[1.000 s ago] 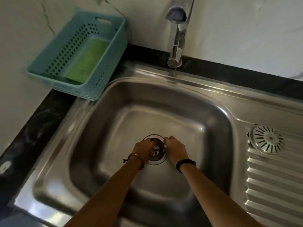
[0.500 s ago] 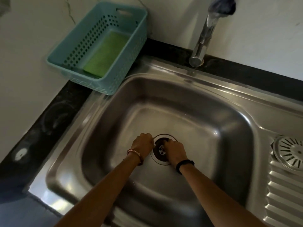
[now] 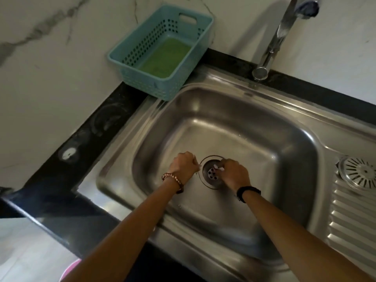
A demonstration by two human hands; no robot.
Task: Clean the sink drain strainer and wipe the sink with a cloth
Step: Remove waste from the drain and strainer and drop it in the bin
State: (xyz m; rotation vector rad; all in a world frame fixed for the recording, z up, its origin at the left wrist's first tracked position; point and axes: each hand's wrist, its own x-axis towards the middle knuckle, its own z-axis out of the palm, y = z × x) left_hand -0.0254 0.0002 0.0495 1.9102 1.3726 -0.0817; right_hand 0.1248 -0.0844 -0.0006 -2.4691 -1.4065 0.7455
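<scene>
The steel sink basin (image 3: 234, 129) has a round drain (image 3: 211, 176) with small holes in its bottom. My left hand (image 3: 184, 165) is a closed fist resting on the basin floor just left of the drain rim. My right hand (image 3: 234, 174) comes in from the right with its fingertips bunched inside the drain cup, next to a small white speck. Whether it grips that speck is unclear. A round slotted strainer cover (image 3: 360, 173) lies on the ribbed drainboard at the right. A green cloth (image 3: 166, 58) lies in a teal basket (image 3: 130, 51) at the back left.
A chrome tap (image 3: 272, 45) rises behind the basin, its spout pointing away to the right. Black countertop (image 3: 97, 127) frames the sink on the left and back, against a white marble wall. A pink object (image 3: 69, 269) shows at the bottom left edge.
My view has swung left, so the basket and tap sit further right in frame. My left hand slid off the drain to its left side; my right hand stays at the drain.
</scene>
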